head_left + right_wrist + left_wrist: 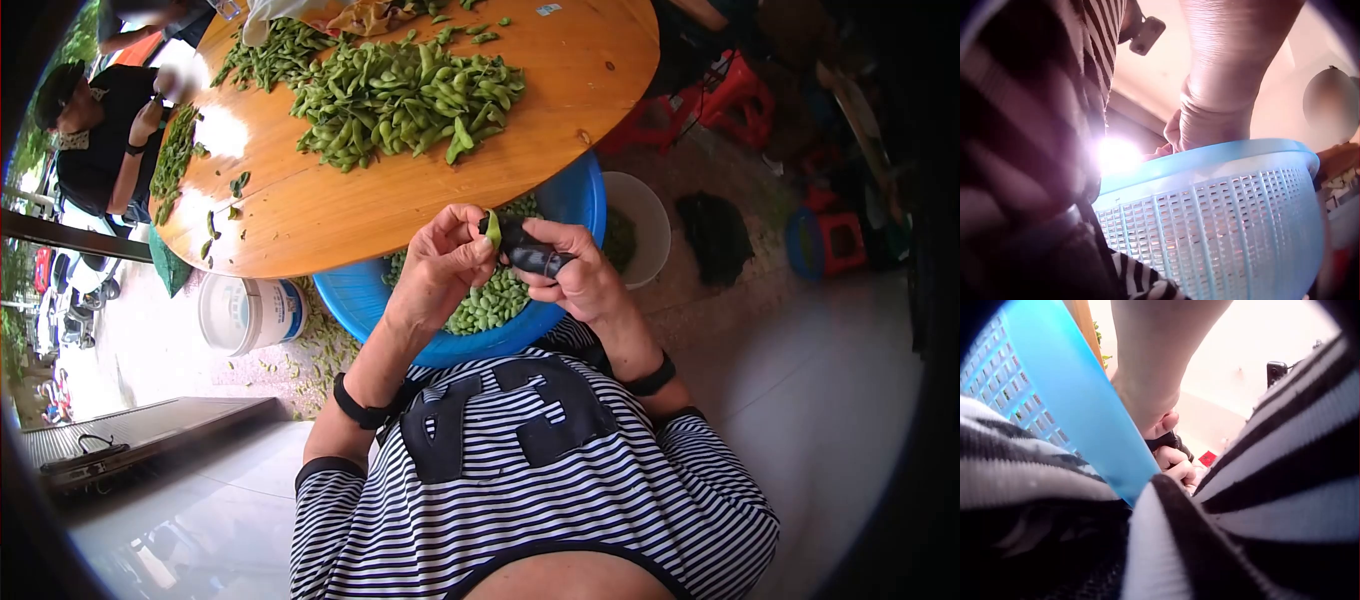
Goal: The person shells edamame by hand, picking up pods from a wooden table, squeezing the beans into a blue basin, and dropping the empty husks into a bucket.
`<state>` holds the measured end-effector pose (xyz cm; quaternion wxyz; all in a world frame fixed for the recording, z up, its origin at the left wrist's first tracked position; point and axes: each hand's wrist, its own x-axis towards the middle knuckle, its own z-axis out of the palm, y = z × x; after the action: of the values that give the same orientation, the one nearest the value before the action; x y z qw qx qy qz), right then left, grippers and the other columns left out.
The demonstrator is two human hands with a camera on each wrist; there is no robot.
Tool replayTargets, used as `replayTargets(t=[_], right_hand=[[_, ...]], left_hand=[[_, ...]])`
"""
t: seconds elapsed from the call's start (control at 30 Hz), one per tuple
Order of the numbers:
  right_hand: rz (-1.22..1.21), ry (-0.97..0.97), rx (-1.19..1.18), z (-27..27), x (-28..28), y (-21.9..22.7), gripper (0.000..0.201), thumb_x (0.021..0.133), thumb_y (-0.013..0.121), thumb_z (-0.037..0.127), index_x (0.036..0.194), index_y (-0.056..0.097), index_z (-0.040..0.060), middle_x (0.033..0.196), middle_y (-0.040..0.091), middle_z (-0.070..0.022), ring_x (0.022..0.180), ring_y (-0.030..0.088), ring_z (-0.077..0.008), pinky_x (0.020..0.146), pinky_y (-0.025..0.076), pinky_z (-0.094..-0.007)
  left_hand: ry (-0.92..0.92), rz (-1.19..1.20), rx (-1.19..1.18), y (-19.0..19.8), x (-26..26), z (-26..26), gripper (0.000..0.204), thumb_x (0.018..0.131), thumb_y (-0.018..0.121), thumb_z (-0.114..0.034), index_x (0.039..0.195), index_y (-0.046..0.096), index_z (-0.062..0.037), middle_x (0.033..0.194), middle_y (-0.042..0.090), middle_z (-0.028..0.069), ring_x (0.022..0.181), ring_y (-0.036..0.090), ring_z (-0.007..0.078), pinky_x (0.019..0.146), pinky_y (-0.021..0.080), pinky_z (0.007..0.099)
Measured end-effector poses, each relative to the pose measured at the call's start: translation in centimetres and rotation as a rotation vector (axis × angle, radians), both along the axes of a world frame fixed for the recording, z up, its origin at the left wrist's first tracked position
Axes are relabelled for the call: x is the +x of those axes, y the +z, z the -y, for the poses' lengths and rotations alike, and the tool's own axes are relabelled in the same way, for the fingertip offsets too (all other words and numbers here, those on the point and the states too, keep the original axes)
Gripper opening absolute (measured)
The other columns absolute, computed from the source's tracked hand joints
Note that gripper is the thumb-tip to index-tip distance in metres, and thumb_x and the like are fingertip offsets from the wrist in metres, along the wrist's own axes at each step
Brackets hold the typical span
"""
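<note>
In the head view my left hand [440, 265] pinches a green soybean pod [493, 230] between thumb and fingers. My right hand [580, 270] meets it from the other side, its fingers curled. Black pieces that look like finger covers [535, 250] sit over its fingertips and press at the pod. Both hands are above a blue plastic basket [340, 300] holding many shelled green beans [490, 305]. Each wrist view shows a forearm by the basket's rim; the pod is hidden there.
A heap of soybean pods [400, 100] lies on the round wooden table [570, 120]. White buckets [235, 310] stand at left, and a pale tub [650, 230] at right. Pods litter the floor. Red stools [740, 105] stand behind, and another person [105, 140] sits across the table.
</note>
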<state>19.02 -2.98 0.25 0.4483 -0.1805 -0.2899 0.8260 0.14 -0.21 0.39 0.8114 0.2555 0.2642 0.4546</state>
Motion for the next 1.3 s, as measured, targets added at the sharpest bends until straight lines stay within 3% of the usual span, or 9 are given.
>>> replayTargets(t=[0.07, 0.23, 0.37, 0.53, 0.87, 1.03, 1.13, 1.17, 1.3], right_hand=[[0.541, -0.175, 0.171, 0.6, -0.7, 1.3, 0.033, 0.074, 0.052, -0.002, 0.105, 0.063, -0.0021, 0.077, 0.053, -0.0007, 0.059, 0.043, -0.0053, 0.050, 0.033, -0.0194], [1.062, -0.443, 0.663, 1.2, -1.9, 1.4, 0.036, 0.068, 0.055, -0.012, 0.104, 0.059, -0.0056, 0.086, 0.053, -0.0131, 0.073, 0.055, -0.0245, 0.062, 0.043, -0.0319], [1.171, -0.506, 0.769, 1.5, -2.4, 1.3, 0.037, 0.066, 0.057, -0.013, 0.103, 0.059, -0.0053, 0.083, 0.050, -0.0131, 0.073, 0.056, -0.0293, 0.062, 0.045, -0.0351], [1.302, -0.651, 0.886, 2.0, -3.5, 1.2, 0.045, 0.060, 0.062, -0.013, 0.103, 0.058, -0.0021, 0.088, 0.047, -0.0150, 0.078, 0.056, -0.0357, 0.063, 0.045, -0.0395], [1.249, -0.660, 0.814, 1.8, -2.7, 1.1, 0.035, 0.066, 0.057, -0.014, 0.100, 0.058, -0.0031, 0.084, 0.046, -0.0137, 0.073, 0.052, -0.0331, 0.061, 0.042, -0.0352], [1.415, -0.883, 0.756, 0.4, 2.3, 2.3, 0.027, 0.070, 0.058, -0.008, 0.096, 0.058, -0.0018, 0.082, 0.049, -0.0145, 0.074, 0.055, -0.0328, 0.063, 0.043, -0.0363], [1.872, -0.965, 0.625, 0.4, 7.2, 2.4, 0.030, 0.074, 0.059, -0.005, 0.104, 0.057, -0.0004, 0.095, 0.056, -0.0189, 0.090, 0.058, -0.0402, 0.074, 0.046, -0.0445], [1.914, -0.990, 0.599, 0.6, 8.5, 1.9, 0.029, 0.076, 0.058, -0.004, 0.105, 0.057, -0.0005, 0.097, 0.057, -0.0198, 0.093, 0.058, -0.0412, 0.076, 0.046, -0.0447], [1.959, -0.978, 0.542, 1.2, 10.1, 1.3, 0.029, 0.078, 0.057, -0.003, 0.107, 0.057, -0.0012, 0.100, 0.061, -0.0215, 0.094, 0.059, -0.0430, 0.078, 0.048, -0.0448]], left_hand=[[0.033, -0.175, 0.138, 0.4, 0.3, 0.5, 0.017, 0.084, 0.068, -0.001, 0.098, 0.058, -0.0039, 0.072, 0.058, -0.0005, 0.058, 0.052, 0.0079, 0.049, 0.040, 0.0216], [0.128, -0.811, 0.736, -0.6, -0.3, 1.0, 0.026, 0.089, 0.061, 0.000, 0.114, 0.056, 0.0042, 0.072, 0.059, 0.0055, 0.058, 0.055, 0.0086, 0.054, 0.046, 0.0244], [0.152, -0.906, 0.864, -0.1, -0.2, 1.2, 0.028, 0.090, 0.057, 0.001, 0.118, 0.056, 0.0034, 0.070, 0.057, 0.0049, 0.060, 0.055, 0.0101, 0.058, 0.047, 0.0253], [0.066, -0.601, 0.455, -0.1, 0.6, 1.3, 0.033, 0.092, 0.040, 0.003, 0.119, 0.058, 0.0020, 0.073, 0.052, 0.0000, 0.063, 0.045, 0.0076, 0.062, 0.040, 0.0209], [-0.007, -0.468, 0.328, -0.6, 0.9, 0.9, 0.039, 0.087, 0.040, 0.001, 0.119, 0.061, 0.0012, 0.086, 0.057, -0.0021, 0.073, 0.045, 0.0067, 0.065, 0.040, 0.0204], [0.049, -0.900, 0.663, 1.2, 0.0, -0.5, 0.032, 0.087, 0.048, 0.002, 0.116, 0.060, 0.0018, 0.080, 0.061, 0.0051, 0.069, 0.058, 0.0124, 0.069, 0.048, 0.0269], [0.253, -1.290, 1.047, 2.3, -0.6, -3.4, 0.025, 0.085, 0.058, 0.002, 0.109, 0.062, -0.0005, 0.088, 0.064, 0.0105, 0.066, 0.062, 0.0197, 0.067, 0.050, 0.0314], [0.376, -1.381, 1.143, 2.5, -0.4, -4.5, 0.020, 0.082, 0.064, -0.003, 0.102, 0.065, -0.0026, 0.091, 0.062, 0.0115, 0.071, 0.063, 0.0256, 0.069, 0.051, 0.0344], [0.345, -1.576, 1.383, 1.8, -0.6, -8.0, 0.017, 0.082, 0.062, -0.008, 0.098, 0.066, -0.0033, 0.092, 0.059, 0.0135, 0.084, 0.061, 0.0322, 0.073, 0.050, 0.0414]])
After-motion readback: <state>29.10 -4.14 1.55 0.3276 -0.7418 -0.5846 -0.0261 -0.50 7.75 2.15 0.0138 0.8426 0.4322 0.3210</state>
